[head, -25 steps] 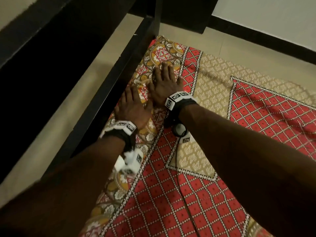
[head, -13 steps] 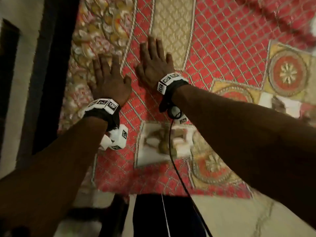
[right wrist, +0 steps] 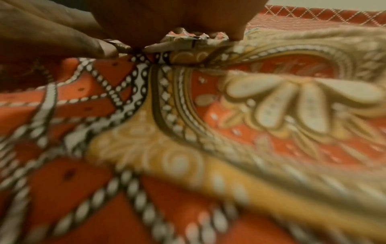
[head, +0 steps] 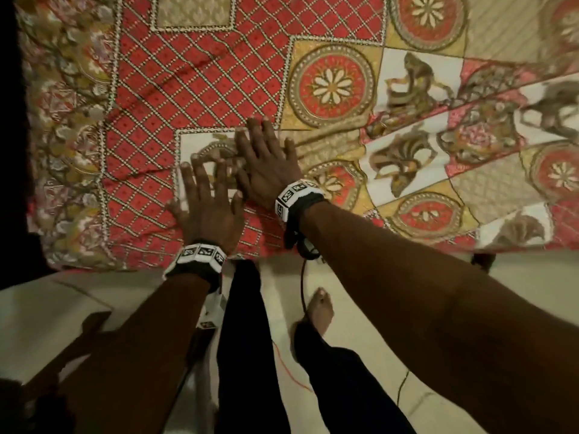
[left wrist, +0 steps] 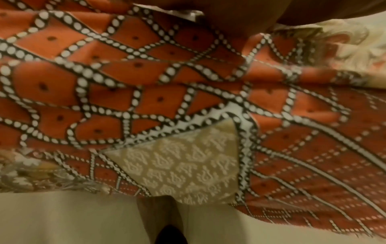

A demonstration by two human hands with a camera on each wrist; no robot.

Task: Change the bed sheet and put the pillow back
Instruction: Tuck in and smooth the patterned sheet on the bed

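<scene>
1. Both my hands are flat on the bed sheet, palms down, fingers straight and spread wide, not gripping anything.
2. Left hand sits near the sheet's edge closest to me, fingertips reaching onto a white patch w/ a brownish figure printed on it.
3. Right hand is just beside it and a bit further in; its thumb side touches or nearly touches my left fingers, can't tell which.
4. Sheet is spread over the bed, red lattice pattern w/ tan panels, round flower medallions and white animal squares. Some creases run thru the red part above my hands.
5. Right wrist cam: the fabric bunches into folds right at my fingertips, pic is pretty blurry tho.
6. Left wrist cam: sheet edge hangs over a pale floor.
7. Pale floor below the edge, my bare foot and dark trouser legs on it, a cable trailing from the right wrist band.
8. Pillow: don't see it in any view.
</scene>
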